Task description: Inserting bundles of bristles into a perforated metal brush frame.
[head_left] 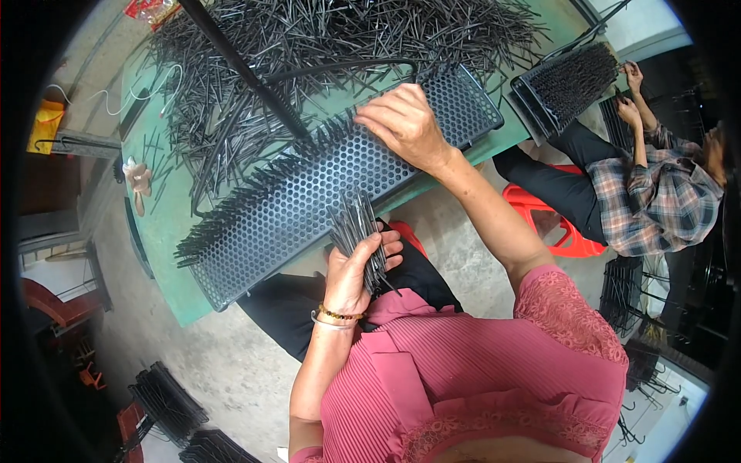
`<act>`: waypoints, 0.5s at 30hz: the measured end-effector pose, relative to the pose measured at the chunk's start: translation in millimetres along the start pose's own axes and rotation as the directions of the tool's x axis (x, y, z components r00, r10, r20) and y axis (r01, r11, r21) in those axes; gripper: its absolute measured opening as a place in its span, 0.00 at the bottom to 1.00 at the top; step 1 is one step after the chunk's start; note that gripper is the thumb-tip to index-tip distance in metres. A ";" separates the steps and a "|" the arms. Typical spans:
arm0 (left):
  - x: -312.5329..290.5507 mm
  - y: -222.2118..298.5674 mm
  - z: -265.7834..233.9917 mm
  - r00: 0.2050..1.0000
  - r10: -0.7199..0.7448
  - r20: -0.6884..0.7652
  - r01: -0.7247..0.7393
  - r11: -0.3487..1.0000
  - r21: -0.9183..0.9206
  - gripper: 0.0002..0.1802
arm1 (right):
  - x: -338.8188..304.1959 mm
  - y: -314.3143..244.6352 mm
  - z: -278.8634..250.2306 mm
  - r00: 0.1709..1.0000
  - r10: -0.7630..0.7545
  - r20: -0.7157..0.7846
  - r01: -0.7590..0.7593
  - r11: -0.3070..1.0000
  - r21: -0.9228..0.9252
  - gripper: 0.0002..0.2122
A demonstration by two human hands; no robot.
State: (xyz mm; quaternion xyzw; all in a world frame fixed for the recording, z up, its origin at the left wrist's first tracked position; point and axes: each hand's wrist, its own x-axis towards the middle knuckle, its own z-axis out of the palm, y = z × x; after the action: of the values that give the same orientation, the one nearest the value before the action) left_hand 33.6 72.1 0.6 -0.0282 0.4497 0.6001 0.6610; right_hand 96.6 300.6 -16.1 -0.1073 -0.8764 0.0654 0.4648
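A long black panel (pixel 309 202), pierced with many round holes, lies slantwise across the table's near edge. Thin black sticks (pixel 251 187) stand in its holes along the far side, from the left end to about the middle. My left hand (pixel 347 274) is closed round a bundle of loose black sticks (pixel 356 224), held just in front of the panel. Over the panel, right of the standing sticks, my right hand (pixel 409 127) has its fingertips pinched together at the end of that row. Whatever is between those fingertips is too small to make out.
A big heap of loose black sticks (pixel 324 46) covers the back of the green table (pixel 166 266). A dark pole (pixel 243 69) rises beside the panel. At right, a person (pixel 656 193) on a red stool (pixel 567 231) works at another filled panel (pixel 567 81).
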 end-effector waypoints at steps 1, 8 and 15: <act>0.3 0.1 0.1 1.000 -0.001 0.002 0.001 1.000 0.000 0.14 | 0.1 0.3 -1.2 1.000 0.000 0.001 0.000 1.000 -0.002 0.06; -4.5 4.3 0.1 0.999 0.044 0.028 -0.043 0.998 -0.041 0.16 | 6.3 -42.7 -37.6 0.759 0.511 0.404 -0.644 0.681 0.349 0.08; -5.9 5.6 7.1 0.995 0.089 0.049 -0.091 0.994 0.052 0.16 | -7.4 -72.0 -44.4 0.435 0.428 0.792 -0.899 0.260 0.353 0.10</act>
State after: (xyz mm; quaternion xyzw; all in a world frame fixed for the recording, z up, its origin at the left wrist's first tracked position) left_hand 33.7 73.2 11.2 0.0240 0.4511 0.6173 0.6440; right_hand 128.3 229.6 18.2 -0.2623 -0.7067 0.6481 0.1083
